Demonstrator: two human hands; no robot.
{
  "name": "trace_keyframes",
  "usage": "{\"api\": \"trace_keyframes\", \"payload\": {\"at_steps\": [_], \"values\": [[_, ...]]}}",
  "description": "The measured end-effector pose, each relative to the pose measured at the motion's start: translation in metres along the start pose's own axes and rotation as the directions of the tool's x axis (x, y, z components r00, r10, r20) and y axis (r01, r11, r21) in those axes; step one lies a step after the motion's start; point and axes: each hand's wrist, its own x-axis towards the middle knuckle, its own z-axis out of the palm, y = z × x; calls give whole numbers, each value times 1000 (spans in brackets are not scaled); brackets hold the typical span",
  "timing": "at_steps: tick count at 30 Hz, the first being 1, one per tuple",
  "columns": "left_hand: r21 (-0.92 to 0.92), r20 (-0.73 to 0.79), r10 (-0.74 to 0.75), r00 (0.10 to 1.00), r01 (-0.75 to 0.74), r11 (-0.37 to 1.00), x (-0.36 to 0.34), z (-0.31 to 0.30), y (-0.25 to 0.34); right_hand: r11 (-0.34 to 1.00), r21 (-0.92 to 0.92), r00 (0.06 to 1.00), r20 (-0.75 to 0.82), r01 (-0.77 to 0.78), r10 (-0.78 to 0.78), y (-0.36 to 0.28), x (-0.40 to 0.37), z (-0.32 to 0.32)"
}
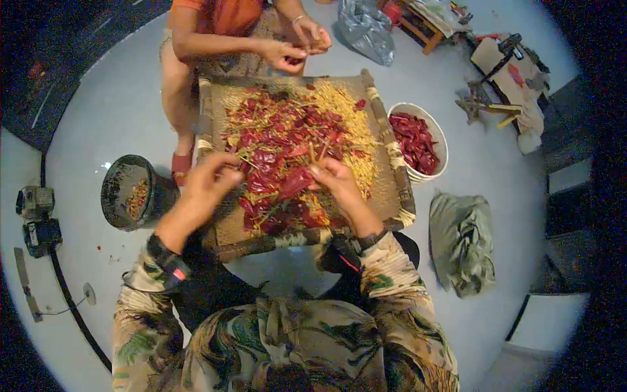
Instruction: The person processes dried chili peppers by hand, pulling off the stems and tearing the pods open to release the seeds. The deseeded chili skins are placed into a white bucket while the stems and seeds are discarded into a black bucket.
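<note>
A square woven tray [388, 189] holds a heap of dried red chili peppers [264, 163] and many yellow seeds [356, 157]. My right hand [339, 186] has its thumb and fingers closed on a dried red chili pepper [297, 183] above the near half of the heap. Thin pale stalks stick up beside those fingertips. Over the tray's left edge, my left hand [209, 186] is slightly blurred, with thumb and forefinger apart and nothing visible between them. Its fingertips are close to the peppers.
Across the tray sits a person in an orange top, both hands [290, 55] close together. A black bucket [147, 202] with scraps stands left; a white bucket [441, 130] of red peppers stands right. A green-grey sack [464, 245] and a clear plastic bag [366, 32] lie on the floor.
</note>
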Motion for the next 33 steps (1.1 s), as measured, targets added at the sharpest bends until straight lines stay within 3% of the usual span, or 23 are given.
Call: {"api": "trace_keyframes", "payload": {"at_steps": [2,4,6,8,10,11,13,16,17,21,23,25,26,29,32,33], "values": [[7,125,43,991,-44,999,6,32,26,999,-39,999,40,31,-30,0,0,1],[-65,149,-25,988,35,997,14,65,32,999,-31,996,83,22,-20,2,-1,1],[-115,177,-53,983,74,991,18,87,21,998,58,990,137,15,-23,2,-3,5],[-146,209,-47,977,79,986,18,108,5,995,-34,986,138,96,-91,5,-3,4],[-250,119,-37,992,66,966,17,118,1,965,-210,981,142,159,-131,2,1,3],[-298,95,-73,993,99,950,16,120,-1,998,-68,996,93,16,-9,2,-3,5],[-303,83,-164,983,181,935,16,118,-6,995,-69,995,72,73,-68,4,-3,7],[-501,118,-254,960,279,819,15,112,1,991,-24,989,71,129,-127,5,-2,12],[-635,127,-258,958,278,721,15,115,-2,991,-22,990,60,132,-130,7,-1,17],[-749,169,-278,946,307,588,14,116,0,978,163,987,70,134,-147,5,-7,31],[-776,213,-293,932,343,528,15,115,2,987,-76,988,69,143,-138,11,-3,22],[-415,78,-188,979,203,887,14,106,-11,961,-229,987,64,155,-144,13,0,16],[-181,36,-110,993,115,977,14,104,-15,950,-263,986,60,165,-155,15,0,13],[146,-103,46,994,-31,989,11,83,16,897,-386,975,42,217,-217,14,-2,11],[316,-175,435,883,-369,874,22,83,28,780,-543,944,90,313,-317,14,-4,11],[270,-134,372,918,-328,905,23,86,29,725,-594,929,121,350,-349,12,-4,12]]}}
